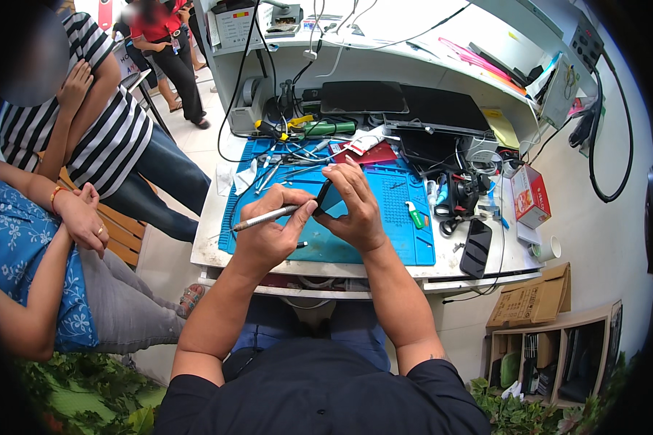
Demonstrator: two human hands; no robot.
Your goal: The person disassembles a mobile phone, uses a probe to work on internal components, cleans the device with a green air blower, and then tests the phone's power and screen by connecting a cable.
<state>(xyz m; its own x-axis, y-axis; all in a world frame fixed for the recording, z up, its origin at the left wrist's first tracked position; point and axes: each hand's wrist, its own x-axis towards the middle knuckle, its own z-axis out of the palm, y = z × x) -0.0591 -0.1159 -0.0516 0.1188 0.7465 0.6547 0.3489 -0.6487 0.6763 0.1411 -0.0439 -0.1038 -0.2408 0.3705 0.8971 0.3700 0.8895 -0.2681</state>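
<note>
My left hand (267, 235) is closed around a slim silver screwdriver (261, 218), its handle end pointing out to the left. The fingers of my right hand (359, 212) grip a dark smartphone (329, 198), tilted up on its edge above the mat. My left fingertips meet the phone's left edge, and the screwdriver's tip is hidden there. Beneath both hands lies a blue repair mat (326, 251). Behind them, several small hand tools (270, 176) lie loose on the mat beside a red packet (374, 154).
Right of the mat a black phone (476, 249) lies near the front edge, with a red box (530, 196) and a white cup (548, 249) farther right. A green-capped bottle (415, 215) lies on the mat. Dark screens (442, 109) line the back. Two people (127, 141) stand close on the left.
</note>
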